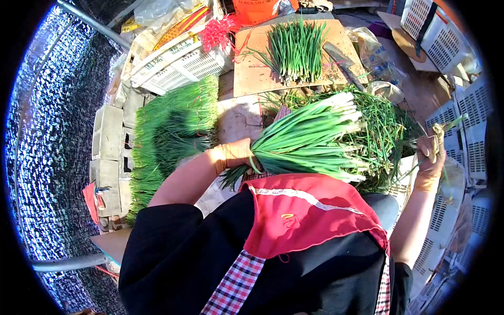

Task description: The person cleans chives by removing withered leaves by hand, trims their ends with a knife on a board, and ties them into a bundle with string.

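While my left grip (240, 155) is closed around the leafy end of a green bundle (304, 136), its white ends pointing right just beyond my apron (310, 220), my right grip (431, 160) pinches a pale stalk (437, 136). Past the bundle lies a heap of loose greens (389, 134); farther off, a knife (339, 55) and another bunch (296, 51) rest on a board (248, 83).

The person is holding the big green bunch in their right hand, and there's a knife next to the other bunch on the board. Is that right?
Not quite: the head view shows the left hand holding the big green bunch. The knife does lie next to the other bunch on the board.
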A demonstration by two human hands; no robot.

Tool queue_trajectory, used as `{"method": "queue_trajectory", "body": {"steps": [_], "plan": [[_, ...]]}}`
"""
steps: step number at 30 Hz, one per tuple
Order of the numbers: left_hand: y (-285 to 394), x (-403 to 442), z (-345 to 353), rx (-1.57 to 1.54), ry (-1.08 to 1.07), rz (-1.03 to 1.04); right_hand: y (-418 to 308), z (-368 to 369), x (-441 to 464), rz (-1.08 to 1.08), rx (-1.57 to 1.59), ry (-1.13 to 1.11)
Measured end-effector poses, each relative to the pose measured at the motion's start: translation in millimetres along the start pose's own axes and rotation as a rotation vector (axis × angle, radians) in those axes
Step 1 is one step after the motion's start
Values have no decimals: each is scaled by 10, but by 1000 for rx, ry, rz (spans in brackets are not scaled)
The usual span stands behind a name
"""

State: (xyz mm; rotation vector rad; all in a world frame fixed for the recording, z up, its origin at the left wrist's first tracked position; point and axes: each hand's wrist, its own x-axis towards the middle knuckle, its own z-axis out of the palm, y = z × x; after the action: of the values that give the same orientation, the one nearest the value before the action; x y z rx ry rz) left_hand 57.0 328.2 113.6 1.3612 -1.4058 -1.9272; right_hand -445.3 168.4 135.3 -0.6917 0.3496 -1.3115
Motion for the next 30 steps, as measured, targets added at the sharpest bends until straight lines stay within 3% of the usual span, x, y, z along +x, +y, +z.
{"method": "queue_trajectory", "body": {"steps": [2,3,5,8,9,10,12,14,16,17,18,19,21,26,28,30], "plan": [[-94,0,-44,-140,4,-97,-130,135,61,108,-348,-68],[-8,-26,-38,-126,-12,-121,-138,267,95,297,-649,208],[54,-41,-50,-98,-21,-163,109,-274,259,441,-944,133],[55,-25,-66,-305,-32,-290,463,256,320,290,-1457,-29],[63,-8,-102,-91,-110,-201,614,578,293,322,-1263,-95],[188,-23,-50,-228,-103,-238,718,853,288,345,-1070,-159],[-1,65,-90,-278,-92,-88,1114,843,324,551,-909,-183],[-12,66,-47,-339,-5,0,1319,1012,193,543,-645,-131],[-160,2,-135,-258,-24,-207,1314,1093,76,627,-597,-81],[10,-104,-85,-298,-17,-251,1345,975,24,625,-611,-86],[-231,-27,-150,-303,-15,-258,1372,952,-39,601,-632,-93],[-651,147,-273,-39,-89,-63,1382,943,-89,597,-668,-103],[-519,63,-337,-196,-131,-217,1374,868,-109,568,-780,-161],[-189,46,-160,-253,-36,-272,1297,986,-106,629,-675,-157],[-81,34,-104,-265,-55,-258,1281,1075,-112,482,-1026,-299],[-91,47,-74,-267,-34,-215,1277,1127,-27,115,-1517,-558]]}}
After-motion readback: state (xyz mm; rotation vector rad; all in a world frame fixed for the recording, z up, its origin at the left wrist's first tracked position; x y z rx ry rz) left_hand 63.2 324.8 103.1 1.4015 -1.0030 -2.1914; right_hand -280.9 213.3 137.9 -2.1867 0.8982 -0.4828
